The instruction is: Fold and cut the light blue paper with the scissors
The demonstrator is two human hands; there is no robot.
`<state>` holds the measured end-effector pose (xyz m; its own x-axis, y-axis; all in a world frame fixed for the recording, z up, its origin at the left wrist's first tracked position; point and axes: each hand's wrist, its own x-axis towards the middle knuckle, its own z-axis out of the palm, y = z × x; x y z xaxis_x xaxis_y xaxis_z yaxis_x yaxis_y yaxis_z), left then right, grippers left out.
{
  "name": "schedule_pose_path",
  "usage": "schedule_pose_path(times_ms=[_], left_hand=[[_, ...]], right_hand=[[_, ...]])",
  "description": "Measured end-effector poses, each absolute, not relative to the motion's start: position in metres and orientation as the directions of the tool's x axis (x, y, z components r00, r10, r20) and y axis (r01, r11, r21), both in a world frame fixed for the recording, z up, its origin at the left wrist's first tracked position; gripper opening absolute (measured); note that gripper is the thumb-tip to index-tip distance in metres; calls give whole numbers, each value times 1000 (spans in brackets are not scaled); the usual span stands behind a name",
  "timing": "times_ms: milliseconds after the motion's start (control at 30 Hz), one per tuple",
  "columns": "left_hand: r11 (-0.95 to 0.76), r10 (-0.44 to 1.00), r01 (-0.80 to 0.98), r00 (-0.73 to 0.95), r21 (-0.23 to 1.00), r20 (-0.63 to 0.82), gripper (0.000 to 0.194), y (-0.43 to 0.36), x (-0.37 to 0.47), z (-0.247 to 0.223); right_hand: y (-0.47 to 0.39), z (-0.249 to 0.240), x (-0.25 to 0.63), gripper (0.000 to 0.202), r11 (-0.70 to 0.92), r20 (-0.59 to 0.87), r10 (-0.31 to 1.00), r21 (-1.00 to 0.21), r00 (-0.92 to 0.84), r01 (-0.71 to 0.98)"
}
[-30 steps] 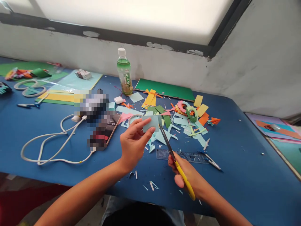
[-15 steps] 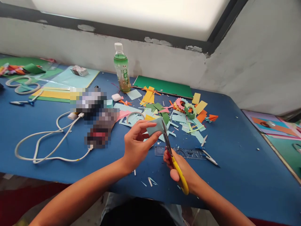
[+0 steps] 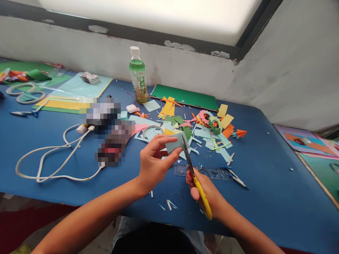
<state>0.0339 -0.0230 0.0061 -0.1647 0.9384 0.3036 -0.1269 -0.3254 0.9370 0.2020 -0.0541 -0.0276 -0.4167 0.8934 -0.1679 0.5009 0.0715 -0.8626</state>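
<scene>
Up in the air above the blue worktop [image 3: 265, 176], pinching a small light-blue piece of paper [image 3: 174, 142], with the grip of the left hand [image 3: 152, 164] closed on it between thumb and fingers! Over in the right hand [image 3: 208, 187], clasping a pair of steel-bladed scissors with a yellow handle [image 3: 197, 183] in a wrapped grip, blades right on the paper near its right edge! All in front of loose multicoloured paper scraps [image 3: 202, 133], close to a flat transparent plastic ruler [image 3: 181, 170].
</scene>
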Motion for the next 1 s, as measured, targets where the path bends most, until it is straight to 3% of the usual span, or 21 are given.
schedule_pose_path(times_ms=[267,500,1000], left_hand=[[-318,936,-96,-192,943,296,22,-22,34,4],[-321,936,-108,-188,941,298,21,-21,34,6],[-333,934,-92,-172,938,314,23,-24,35,7]], right_hand=[[-55,-24,203,8,79,-169,873,-876,-457,475],[-58,-41,204,11,9,-161,925,-896,-345,444],[-60,-47,205,19,17,-158,927,-889,-341,458]])
